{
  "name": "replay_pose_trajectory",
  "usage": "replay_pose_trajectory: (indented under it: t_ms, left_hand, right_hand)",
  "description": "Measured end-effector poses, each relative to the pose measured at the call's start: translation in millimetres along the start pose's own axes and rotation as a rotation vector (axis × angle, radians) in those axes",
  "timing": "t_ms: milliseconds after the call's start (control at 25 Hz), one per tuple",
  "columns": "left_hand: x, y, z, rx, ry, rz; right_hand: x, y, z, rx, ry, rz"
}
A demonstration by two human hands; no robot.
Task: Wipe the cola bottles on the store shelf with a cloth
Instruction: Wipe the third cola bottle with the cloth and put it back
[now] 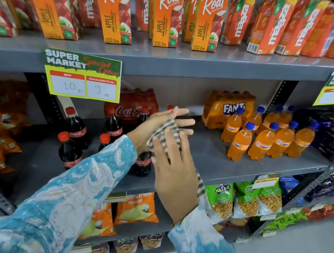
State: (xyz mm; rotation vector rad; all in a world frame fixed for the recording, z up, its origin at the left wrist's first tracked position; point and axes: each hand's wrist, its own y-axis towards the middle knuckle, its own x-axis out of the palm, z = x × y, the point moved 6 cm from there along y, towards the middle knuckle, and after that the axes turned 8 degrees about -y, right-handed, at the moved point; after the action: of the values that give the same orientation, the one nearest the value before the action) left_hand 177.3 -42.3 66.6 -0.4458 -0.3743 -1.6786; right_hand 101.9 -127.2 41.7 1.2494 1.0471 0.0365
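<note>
Shelf sign [82,74] reads "Super Market, MRP 10, Discounted Price 9"; cartons [165,15] "Real Apple"; cola bottles [113,124] "Coca-Cola"; orange bottles [239,142] "Fanta".

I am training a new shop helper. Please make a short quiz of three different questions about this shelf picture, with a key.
1. True or false: the striped cloth lies between the left hand and the right hand.
2. Which drinks stand right of the hands on the same shelf? A) orange Fanta bottles B) milk cartons C) water cans
3. Fill in: the cola bottles have ____ caps.

Key: 1 true; 2 A; 3 red.
</note>
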Motion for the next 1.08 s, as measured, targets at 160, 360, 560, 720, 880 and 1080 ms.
replay_pose_trajectory:
  t_ms: [160, 360, 560, 720, 880, 1080]
  left_hand:
    - [-4.5, -5.4, 12.0, 0.065, 0.097, 0.003]
    - [9.0, -17.6, 26.9, 0.075, 0.065, -0.198]
    - [21.4, -16.1, 32.5, 0.156, 0.051, -0.255]
    - [10.0, -16.0, 22.1, 0.177, 0.07, 0.009]
    - [4.9, -23.3, 8.4, 0.153, 0.145, 0.193]
    - [-1.9, -30.2, 11.5, 0.15, 0.009, 0.187]
  right_hand:
    - [3.3, -40.3, -9.1, -0.118, 0.052, 0.039]
    - [-21.0, -20.9, 16.6, 0.274, 0.701, 0.147]
    - [-16.7, 15.8, 9.6, 0.101, 0.563, 0.005]
    - [-9.1, 4.9, 13.4, 0.159, 0.482, 0.098]
    - [-6.9, 2.3, 6.9, 0.143, 0.313, 0.147]
    - [-4.2, -3.6, -2.7, 0.074, 0.306, 0.127]
